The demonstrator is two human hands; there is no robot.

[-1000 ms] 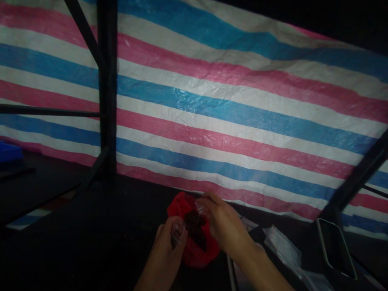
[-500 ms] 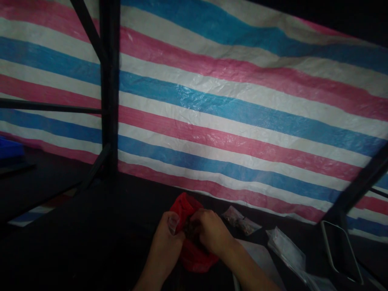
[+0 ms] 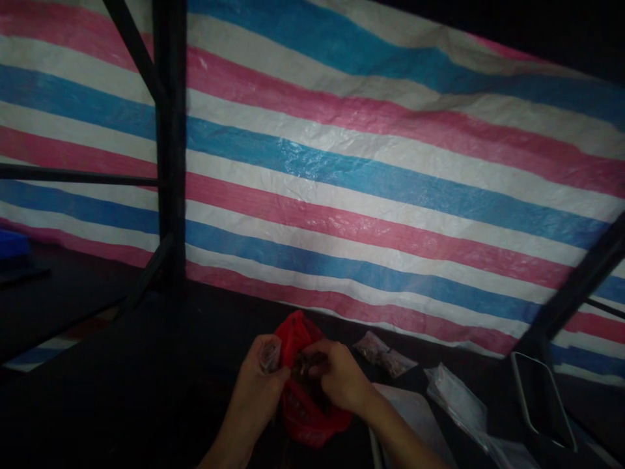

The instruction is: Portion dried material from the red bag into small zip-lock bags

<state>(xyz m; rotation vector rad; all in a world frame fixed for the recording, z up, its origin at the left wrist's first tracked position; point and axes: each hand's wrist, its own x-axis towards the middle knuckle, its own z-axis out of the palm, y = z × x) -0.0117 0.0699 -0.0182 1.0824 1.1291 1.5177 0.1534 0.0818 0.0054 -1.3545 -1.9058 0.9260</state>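
Observation:
A red plastic bag [image 3: 312,426] stands open on the dark table, with small dark pieces [image 3: 300,368] in its mouth too dim to name. At its left side, my left hand [image 3: 260,384] is closed on a small clear plastic bag [image 3: 269,357], the thumb against the red bag's opening. My right hand [image 3: 339,374] reaches into the mouth from the right with its fingers bent together among the dark pieces. Whatever the right fingertips pinch is hidden by shadow and the hand itself.
Right of the red bag lie small clear packets with pieces inside [image 3: 383,355], a pale flat sheet or tray [image 3: 415,417], a stack of clear plastic bags [image 3: 456,400] and a phone [image 3: 544,400]. A striped tarp [image 3: 366,215] hangs behind, beside a dark metal post [image 3: 170,143].
The left hand has shifted slightly left, and the red bag's mouth shows wider between the hands. The right hand stays in the bag. The whole view has moved a little.

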